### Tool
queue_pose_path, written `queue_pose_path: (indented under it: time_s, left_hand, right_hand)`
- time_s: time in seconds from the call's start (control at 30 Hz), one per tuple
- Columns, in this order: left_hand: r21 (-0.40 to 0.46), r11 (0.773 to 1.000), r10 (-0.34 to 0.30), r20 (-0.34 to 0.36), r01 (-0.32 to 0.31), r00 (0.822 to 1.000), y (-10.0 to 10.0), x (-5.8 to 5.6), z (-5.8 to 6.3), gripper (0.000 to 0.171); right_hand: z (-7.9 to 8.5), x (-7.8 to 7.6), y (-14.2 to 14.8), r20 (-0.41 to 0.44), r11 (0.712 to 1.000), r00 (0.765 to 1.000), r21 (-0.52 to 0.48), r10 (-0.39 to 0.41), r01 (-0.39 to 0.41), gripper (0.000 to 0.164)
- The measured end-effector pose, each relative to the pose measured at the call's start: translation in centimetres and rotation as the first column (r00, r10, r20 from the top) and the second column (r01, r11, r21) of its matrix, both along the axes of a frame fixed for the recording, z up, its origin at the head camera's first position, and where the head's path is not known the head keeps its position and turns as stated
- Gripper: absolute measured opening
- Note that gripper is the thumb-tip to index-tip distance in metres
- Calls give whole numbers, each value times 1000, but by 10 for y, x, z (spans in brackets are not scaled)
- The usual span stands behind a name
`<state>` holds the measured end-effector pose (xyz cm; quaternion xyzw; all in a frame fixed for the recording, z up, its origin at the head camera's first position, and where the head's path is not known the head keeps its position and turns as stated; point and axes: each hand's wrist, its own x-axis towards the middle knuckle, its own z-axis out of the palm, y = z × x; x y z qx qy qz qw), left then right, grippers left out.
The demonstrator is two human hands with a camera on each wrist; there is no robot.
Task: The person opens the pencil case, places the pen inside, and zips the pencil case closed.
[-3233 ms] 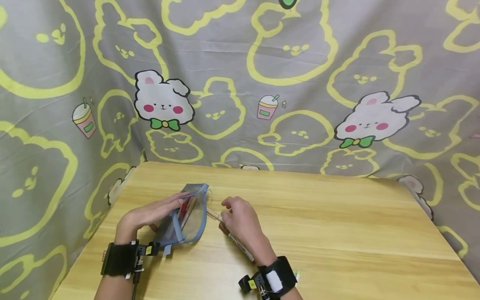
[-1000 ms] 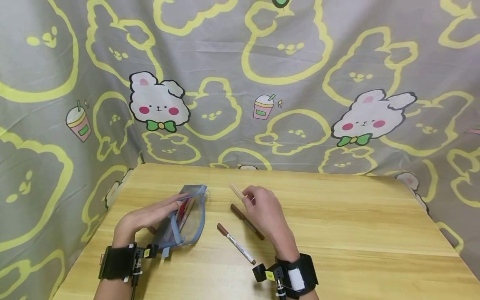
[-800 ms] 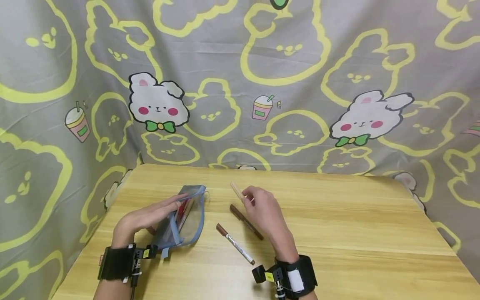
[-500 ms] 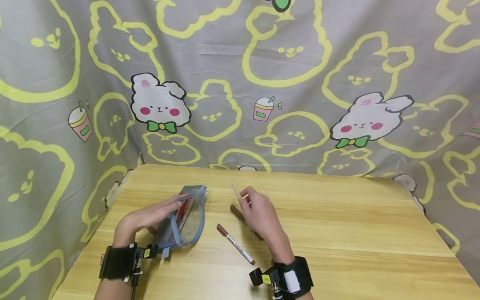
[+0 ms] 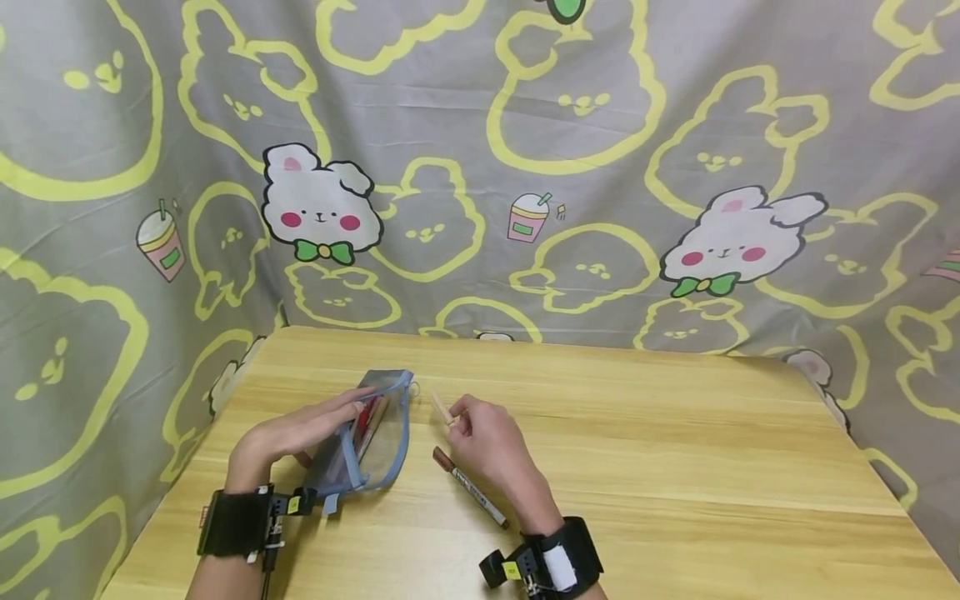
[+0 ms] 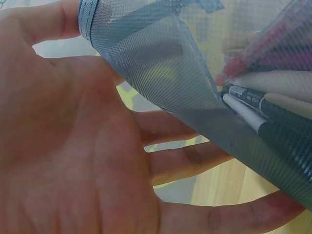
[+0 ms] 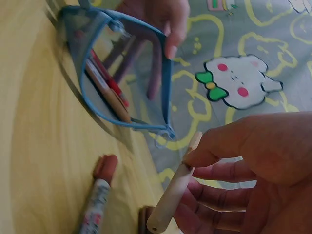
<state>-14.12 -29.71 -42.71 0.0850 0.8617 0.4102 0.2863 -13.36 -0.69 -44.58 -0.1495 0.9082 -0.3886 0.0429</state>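
Beige pen pinched in right hand has neared pouch gripped by left hand.

Mesh pouch cut off at left wrist view's right edge

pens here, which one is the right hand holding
The cream pen, pinched by the right hand; the brown-capped white marker lies on the table, and the red pen sits in the pouch.
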Motion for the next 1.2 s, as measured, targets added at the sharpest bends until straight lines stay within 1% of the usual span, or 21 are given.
queue_pose_path:
  time_s: [0.17, 0.33, 0.43, 0.5, 0.7, 0.8, 0.87, 1.0, 1.03, 1.1, 1.2]
  left_hand:
    - [2, 1000, -5, 4, 5, 1000, -1, 0, 0, 64]
    - [-11, 1000, 10, 6, -10, 1000, -2, 2, 0, 65]
    - [-11, 1000, 18, 15, -17, 1000, -2, 2, 0, 65]
    - [-5, 1000, 19, 17, -18, 1000, -1, 2, 0, 65]
    - [8, 1000, 21, 23, -21, 1000, 2, -2, 1, 67]
    - [3, 1000, 18, 23, -19, 1000, 3, -2, 2, 67]
    - [1, 1000, 16, 20, -16, 1000, 3, -2, 2, 67]
    - [1, 1000, 11, 19, -11, 1000, 3, -2, 2, 66]
    - [1, 1000, 11, 21, -11, 1000, 3, -3, 2, 67]
    - [1, 1000, 16, 28, -16, 999, 3, -3, 2, 66]
    - [2, 1000, 19, 27, -19, 999, 3, -4, 0, 66]
  right_hand:
    - [-4, 6, -18, 9, 1000, 1000, 16, 22, -23, 21]
    - [-6, 9, -33, -3, 998, 999, 46, 49, -49, 21]
    - [-10, 10, -40, -3, 998, 999, 42, 47, -46, 22]
    - [-11, 9, -45, 8, 999, 999, 18, 36, -36, 21]
    - [-12, 1, -60, 109, 992, 994, -123, -6, 19, 24]
    - [-12, -3, -68, 163, 981, 986, -188, -25, 56, 26]
    - [-13, -5, -73, 210, 968, 977, -235, -38, 88, 28]
    - [-16, -9, -83, 282, 926, 958, -345, -50, 150, 30]
    - [-16, -10, -85, 304, 912, 952, -378, -40, 159, 30]
    - [-17, -12, -90, 334, 890, 943, -430, 4, 148, 30]
    - [-17, -11, -94, 361, 878, 931, -463, 62, 121, 27]
